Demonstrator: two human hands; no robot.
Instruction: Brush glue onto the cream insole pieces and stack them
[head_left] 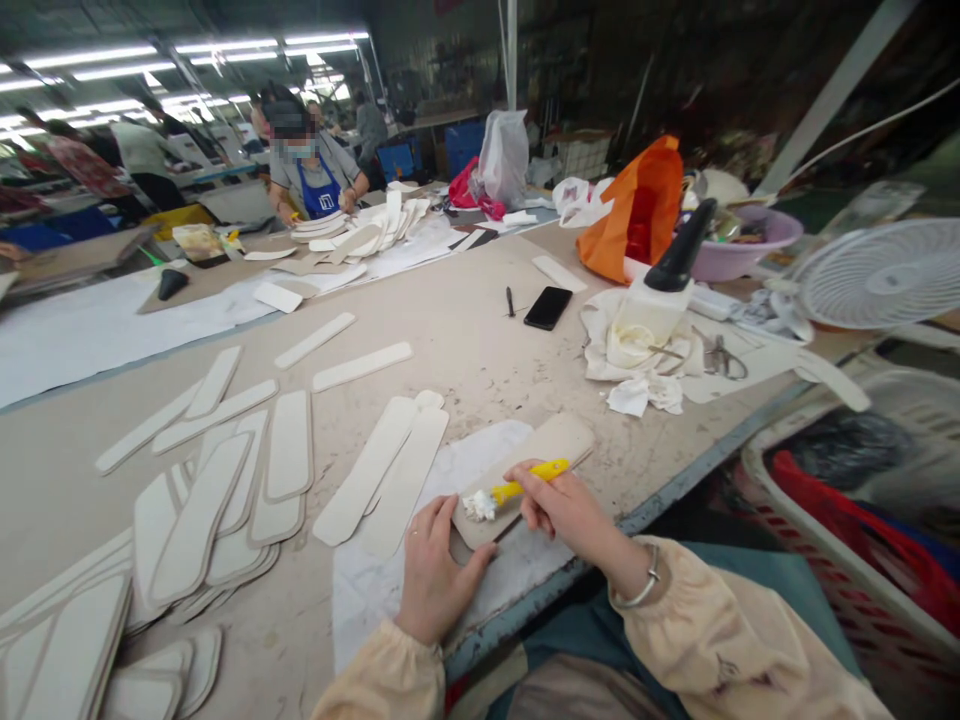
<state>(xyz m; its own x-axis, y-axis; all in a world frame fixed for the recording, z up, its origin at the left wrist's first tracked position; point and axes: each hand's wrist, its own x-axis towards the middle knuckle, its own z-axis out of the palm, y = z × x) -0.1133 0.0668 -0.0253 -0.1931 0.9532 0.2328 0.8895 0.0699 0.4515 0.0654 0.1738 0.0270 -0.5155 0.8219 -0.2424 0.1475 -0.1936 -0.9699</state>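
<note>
Both forearms, sleeved in pale peach, were extended forward from the lower edge of the view. The left hand (435, 570) was laid palm down, fingers pressed flat and thumb angled to the right. The right hand (570, 512) was curled closed around a yellow brush (525, 486), its wrist ringed by a silver bangle.

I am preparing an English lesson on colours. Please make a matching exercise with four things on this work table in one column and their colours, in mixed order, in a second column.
Things:
1. brush handle
2. phone
3. bag beside the bowl
4. fan

Colours:
a. white
b. orange
c. yellow
d. black

Pairs: 1-c, 2-d, 3-b, 4-a
</note>
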